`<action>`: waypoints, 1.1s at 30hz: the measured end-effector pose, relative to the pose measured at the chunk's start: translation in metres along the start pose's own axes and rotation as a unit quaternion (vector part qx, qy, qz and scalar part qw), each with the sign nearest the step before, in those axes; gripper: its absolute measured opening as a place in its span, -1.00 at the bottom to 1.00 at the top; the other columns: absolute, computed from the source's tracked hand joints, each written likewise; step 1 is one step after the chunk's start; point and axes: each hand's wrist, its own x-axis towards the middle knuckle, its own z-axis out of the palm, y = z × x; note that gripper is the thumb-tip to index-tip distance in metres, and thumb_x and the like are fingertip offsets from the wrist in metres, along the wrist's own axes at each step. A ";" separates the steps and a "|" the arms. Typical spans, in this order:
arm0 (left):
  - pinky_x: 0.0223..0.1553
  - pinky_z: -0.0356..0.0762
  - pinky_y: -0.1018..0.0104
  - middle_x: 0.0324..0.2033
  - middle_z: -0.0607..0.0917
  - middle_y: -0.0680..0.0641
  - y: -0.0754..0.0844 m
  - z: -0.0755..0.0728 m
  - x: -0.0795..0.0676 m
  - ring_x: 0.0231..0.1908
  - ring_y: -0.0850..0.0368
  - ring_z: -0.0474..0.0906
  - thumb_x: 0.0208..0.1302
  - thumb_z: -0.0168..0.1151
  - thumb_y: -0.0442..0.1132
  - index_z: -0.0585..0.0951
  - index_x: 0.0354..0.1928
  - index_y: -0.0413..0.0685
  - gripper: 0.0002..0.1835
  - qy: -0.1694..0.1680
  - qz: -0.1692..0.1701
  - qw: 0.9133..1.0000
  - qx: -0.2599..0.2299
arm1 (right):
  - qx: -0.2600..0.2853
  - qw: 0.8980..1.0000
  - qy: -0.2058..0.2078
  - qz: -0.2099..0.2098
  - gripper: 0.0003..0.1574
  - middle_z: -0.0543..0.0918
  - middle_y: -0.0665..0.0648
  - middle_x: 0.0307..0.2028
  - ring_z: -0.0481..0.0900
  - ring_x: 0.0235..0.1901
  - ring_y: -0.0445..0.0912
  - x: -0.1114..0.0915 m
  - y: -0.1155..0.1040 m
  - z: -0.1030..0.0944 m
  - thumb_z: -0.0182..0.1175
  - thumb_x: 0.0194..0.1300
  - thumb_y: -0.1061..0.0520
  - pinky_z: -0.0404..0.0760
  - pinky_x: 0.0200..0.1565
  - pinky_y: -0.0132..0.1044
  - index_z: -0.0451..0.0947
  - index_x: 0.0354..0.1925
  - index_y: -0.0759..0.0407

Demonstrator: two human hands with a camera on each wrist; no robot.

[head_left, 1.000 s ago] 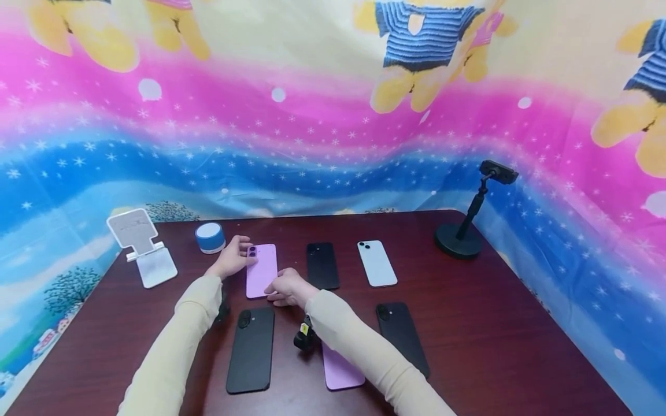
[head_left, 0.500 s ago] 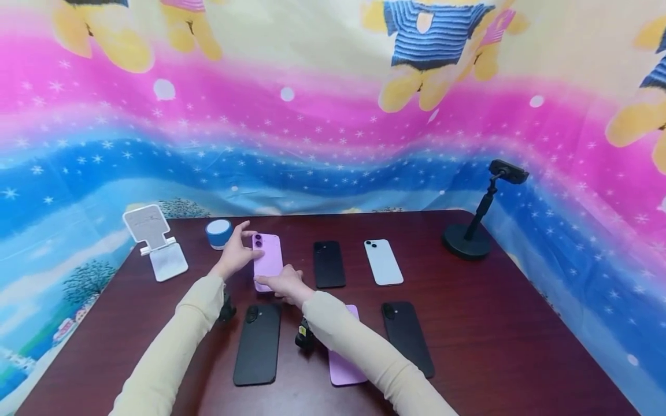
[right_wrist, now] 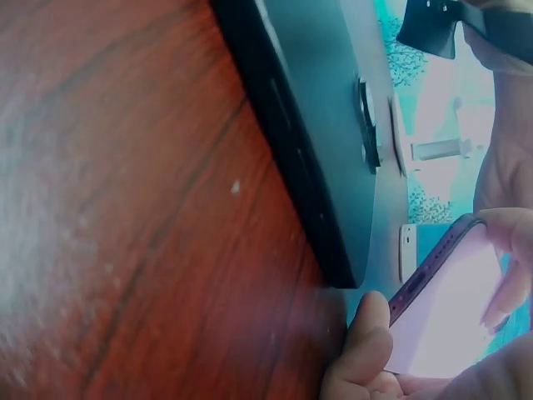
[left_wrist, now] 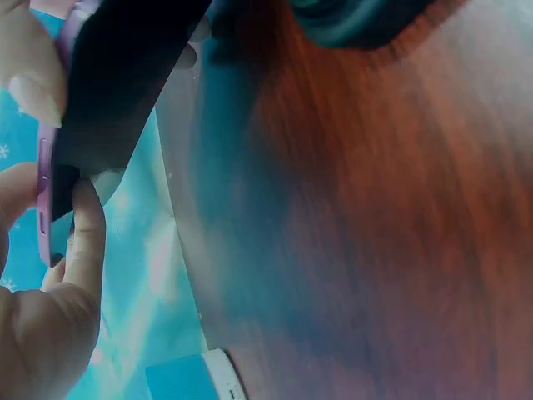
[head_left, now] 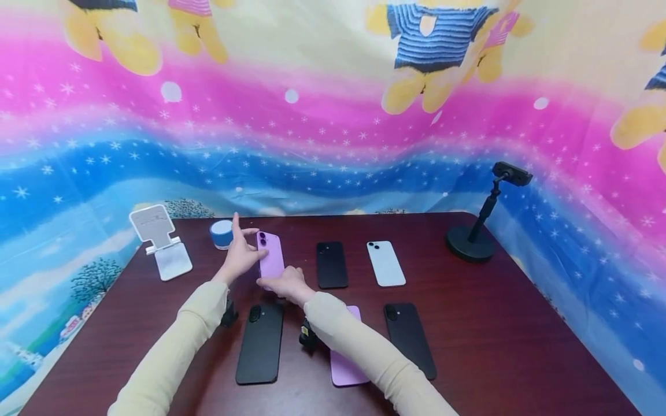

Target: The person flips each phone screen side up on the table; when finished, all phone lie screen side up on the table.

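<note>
A lilac smartphone [head_left: 272,254] is held between my two hands, tilted and raised off the table. My left hand [head_left: 240,254] pinches its upper left edge, thumb on the back, index finger extended. At the lower end, my right hand [head_left: 289,285] grips it with the thumb across the back. From the left wrist, the phone's dark screen [left_wrist: 125,92] faces the table side, with fingers reaching onto it. The right wrist view catches the port end and lilac back [right_wrist: 450,308]. Nearest below the hands lies a black smartphone [head_left: 260,345], back up.
Other phones lie face down: a black one [head_left: 332,264], a white one [head_left: 386,264], another black one [head_left: 410,341] and a lilac one [head_left: 347,370] partly under the right sleeve. A white folding stand [head_left: 173,261], blue-and-white cylinder [head_left: 222,234] and black camera stand [head_left: 470,244] edge the table.
The lilac phone has come up off the table and tilted with both hands on it. My left index finger has straightened upward. The head view has shifted slightly.
</note>
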 end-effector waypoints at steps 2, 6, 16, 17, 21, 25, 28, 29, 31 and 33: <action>0.00 0.59 0.05 0.27 0.37 -0.38 -0.001 -0.001 -0.001 -0.13 -0.29 0.62 0.13 0.29 -0.46 -0.50 0.44 -0.14 0.21 -0.006 -0.025 1.000 -0.018 | -0.006 1.000 -0.001 -0.005 -0.33 0.39 0.24 -0.20 0.49 -0.53 -0.06 0.001 0.000 0.000 0.40 0.00 -0.21 0.47 -0.53 -0.31 0.46 -0.23 0.32; 0.18 0.44 -0.07 0.27 0.31 -0.50 -0.004 -0.001 -0.002 0.11 -0.36 0.46 0.25 0.18 -0.39 -0.23 0.44 -0.40 -0.07 -0.049 -0.058 0.996 -0.048 | -0.008 1.000 -0.004 -0.019 -0.36 0.41 0.29 -0.13 0.53 -0.55 -0.10 0.003 0.000 -0.001 0.40 0.02 -0.19 0.50 -0.54 -0.35 0.48 -0.26 0.33; 0.04 0.55 0.20 0.28 0.21 -0.49 -0.016 -0.001 -0.015 0.00 0.04 0.55 0.51 -0.13 -0.07 -0.28 0.50 -0.01 -0.25 -0.234 -0.085 0.947 -0.202 | 0.038 0.998 -0.041 -0.036 -0.53 0.56 0.14 -0.33 0.64 -0.45 -0.11 0.005 0.005 -0.002 0.37 0.08 -0.11 0.61 -0.46 -0.34 0.51 -0.33 0.26; 0.11 0.51 0.11 0.32 0.15 -0.50 -0.017 -0.002 -0.015 0.06 -0.04 0.52 0.52 -0.17 -0.02 -0.37 0.50 0.07 -0.23 -0.247 -0.095 0.939 -0.220 | 0.062 0.996 -0.058 -0.038 -0.54 0.60 0.14 -0.33 0.67 -0.39 -0.08 0.004 0.006 -0.004 0.35 0.11 -0.07 0.66 -0.37 -0.30 0.52 -0.28 0.29; 0.34 0.15 -0.20 0.42 -0.07 -0.49 -0.017 -0.004 -0.015 0.31 -0.38 0.20 0.53 -0.31 0.05 -0.58 0.43 0.28 -0.23 -0.285 -0.125 0.908 -0.280 | 0.138 0.981 -0.132 -0.029 -0.45 0.66 0.20 -0.17 0.69 -0.13 0.07 0.005 0.011 -0.012 0.27 0.20 0.02 0.68 -0.10 -0.15 0.43 -0.01 0.39; 0.37 -0.02 -0.27 0.46 -0.22 -0.41 -0.019 -0.006 -0.016 0.37 -0.46 -0.03 0.55 -0.32 0.01 -0.61 0.41 0.28 -0.24 -0.294 -0.121 0.895 -0.312 | 0.140 0.974 -0.175 -0.017 -0.28 0.66 0.22 -0.10 0.68 -0.07 0.08 0.009 0.015 -0.020 0.23 0.24 -0.05 0.58 -0.40 -0.33 0.32 0.19 0.37; 0.33 0.19 -0.16 0.45 -0.15 -0.42 -0.020 -0.005 -0.017 0.33 -0.39 0.14 0.54 -0.27 0.01 -0.56 0.44 0.26 -0.23 -0.279 -0.113 0.906 -0.297 | 0.121 0.973 -0.194 -0.018 -0.20 0.67 0.19 -0.10 0.70 -0.12 0.01 0.011 0.016 -0.024 0.23 0.24 -0.12 0.37 -0.55 -0.37 0.28 0.26 0.32; 0.30 0.28 -0.10 0.45 -0.13 -0.43 -0.020 -0.005 -0.017 0.31 -0.35 0.22 0.54 -0.26 0.01 -0.55 0.44 0.25 -0.22 -0.275 -0.109 0.911 -0.289 | 0.112 0.974 -0.197 -0.020 -0.19 0.67 0.18 -0.11 0.70 -0.14 -0.01 0.011 0.016 -0.026 0.23 0.24 -0.13 0.43 -0.53 -0.36 0.28 0.27 0.31; 0.20 0.43 0.03 0.43 -0.06 -0.46 -0.021 -0.003 -0.018 0.24 -0.25 0.37 0.53 -0.24 0.02 -0.52 0.45 0.24 -0.22 -0.267 -0.101 0.919 -0.273 | 0.092 0.976 -0.197 -0.029 -0.20 0.68 0.16 -0.14 0.72 -0.19 -0.02 0.012 0.015 -0.030 0.24 0.24 -0.14 0.53 -0.48 -0.33 0.32 0.25 0.31; 0.14 0.49 0.10 0.42 -0.05 -0.47 -0.021 -0.003 -0.018 0.18 -0.16 0.44 0.53 -0.23 0.03 -0.49 0.46 0.24 -0.23 -0.258 -0.095 0.925 -0.260 | 0.066 0.979 -0.187 -0.046 -0.22 0.70 0.15 -0.17 0.73 -0.23 -0.04 0.013 0.013 -0.034 0.24 0.25 -0.17 0.61 -0.40 -0.27 0.38 0.23 0.30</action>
